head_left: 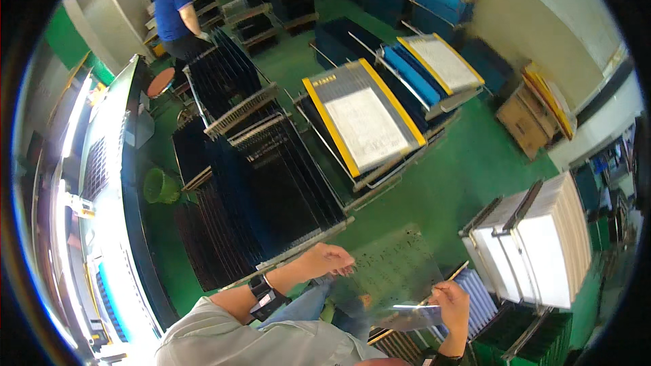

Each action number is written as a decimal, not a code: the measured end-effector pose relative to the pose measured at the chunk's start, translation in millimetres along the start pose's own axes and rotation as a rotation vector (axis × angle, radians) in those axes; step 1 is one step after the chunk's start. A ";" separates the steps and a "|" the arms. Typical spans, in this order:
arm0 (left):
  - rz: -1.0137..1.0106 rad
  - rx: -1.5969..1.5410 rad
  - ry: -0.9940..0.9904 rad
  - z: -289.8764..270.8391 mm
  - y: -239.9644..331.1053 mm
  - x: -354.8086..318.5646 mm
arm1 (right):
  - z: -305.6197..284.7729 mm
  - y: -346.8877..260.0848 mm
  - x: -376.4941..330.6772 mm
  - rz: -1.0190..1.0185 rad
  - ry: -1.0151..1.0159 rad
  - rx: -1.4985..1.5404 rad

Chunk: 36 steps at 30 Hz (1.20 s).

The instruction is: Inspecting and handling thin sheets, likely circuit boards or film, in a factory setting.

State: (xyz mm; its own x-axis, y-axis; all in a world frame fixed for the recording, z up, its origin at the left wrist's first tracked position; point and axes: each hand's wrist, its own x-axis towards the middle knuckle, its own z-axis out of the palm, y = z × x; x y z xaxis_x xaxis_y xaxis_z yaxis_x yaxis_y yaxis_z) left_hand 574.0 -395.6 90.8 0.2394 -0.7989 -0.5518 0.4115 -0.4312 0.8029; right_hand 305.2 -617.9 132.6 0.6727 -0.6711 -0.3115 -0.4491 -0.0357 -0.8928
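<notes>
Transparent, dark-marked sheet [397,261] hangs over green floor [461,193], the right hand [452,301] pinching its right edge, the left hand [324,261] curled by its left side, whether gripping I cannot tell; beyond come a dark rack [288,193], a yellow-edged frame [369,125], then a blue-shirted person [173,3]

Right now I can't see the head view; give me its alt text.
The left hand and right hand hold a transparent, dark-speckled sheet over a green floor, near racks of dark panels; farther back is a person in blue.
</notes>
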 end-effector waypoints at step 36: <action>0.621 0.036 -0.080 183.9 343.6 154.4 | -238.5 -195.7 230.1 -1.328 0.737 -0.530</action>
State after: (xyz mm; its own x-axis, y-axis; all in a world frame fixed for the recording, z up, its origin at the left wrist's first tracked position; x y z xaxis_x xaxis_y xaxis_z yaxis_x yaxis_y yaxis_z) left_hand 590.7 -744.3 323.0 0.3573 -0.9332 0.0376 0.1864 0.1107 0.9762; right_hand 407.6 -942.0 313.3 0.3881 -0.1449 0.9101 -0.0556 -0.9894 -0.1338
